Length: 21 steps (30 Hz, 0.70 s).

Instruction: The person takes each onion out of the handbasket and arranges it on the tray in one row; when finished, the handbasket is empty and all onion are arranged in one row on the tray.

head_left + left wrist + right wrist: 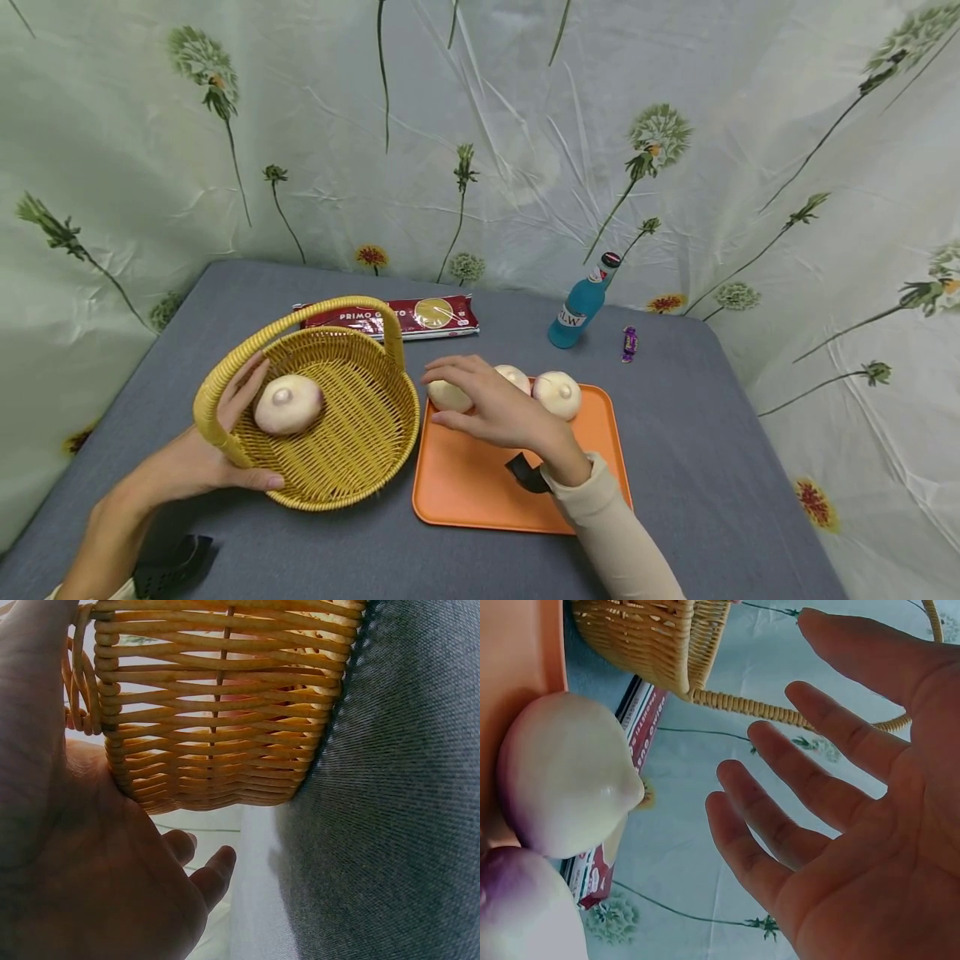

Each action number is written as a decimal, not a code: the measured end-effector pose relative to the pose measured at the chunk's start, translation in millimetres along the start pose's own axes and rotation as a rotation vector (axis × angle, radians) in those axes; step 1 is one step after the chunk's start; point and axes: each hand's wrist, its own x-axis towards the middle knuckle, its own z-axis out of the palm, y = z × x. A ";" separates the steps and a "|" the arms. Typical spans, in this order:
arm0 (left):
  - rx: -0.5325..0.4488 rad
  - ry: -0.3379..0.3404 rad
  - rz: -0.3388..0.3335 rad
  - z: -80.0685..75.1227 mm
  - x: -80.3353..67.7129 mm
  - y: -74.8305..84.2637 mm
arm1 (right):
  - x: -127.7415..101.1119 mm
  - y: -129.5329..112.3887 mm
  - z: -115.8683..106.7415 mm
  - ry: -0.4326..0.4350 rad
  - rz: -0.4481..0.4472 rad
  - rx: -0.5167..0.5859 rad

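Note:
My left hand [198, 458] grips the left side of a yellow wicker basket [360, 417] by its rim, next to the base of the arched handle. One white turnip [288, 404] with a purple tinge sits inside, toward the left. From the left wrist view, two fingers [214, 877] extend free below the woven wall. Over the orange tray [480, 500] my right hand [495, 404] hovers with fingers spread, holding nothing. Beneath it is the leftmost of three turnips along the tray's far edge, partly hidden; in the right wrist view this turnip [570, 776] stands apart from the fingers.
Behind the basket lies a red PRIMO GUSTO pasta packet [420, 317], partly covered by it. A blue bottle [577, 308] stands beyond the tray, with a purple wrapped candy [629, 343] to its right. A floral curtain [525, 167] hangs at the table's far edge.

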 end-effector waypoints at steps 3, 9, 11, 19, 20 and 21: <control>0.001 0.003 0.003 0.4 -0.7 -1.3 | 3.2 -2.6 1.3 -0.026 -0.005 0.001; 0.010 0.011 0.014 -0.3 -1.0 -1.5 | 11.1 -6.2 4.6 -0.056 -0.042 -0.002; 0.011 0.006 0.008 -0.9 -1.2 -0.7 | 13.6 -6.6 5.7 -0.066 -0.053 -0.011; -0.001 -0.003 -0.012 -0.8 -1.2 -1.0 | 23.6 -13.3 11.4 -0.110 -0.108 -0.068; -0.006 -0.004 -0.016 -0.7 -1.4 -0.8 | 25.2 -14.7 12.4 -0.118 -0.109 -0.077; -0.011 -0.005 -0.020 -0.6 -1.7 -0.5 | 26.8 -16.4 13.3 -0.127 -0.106 -0.083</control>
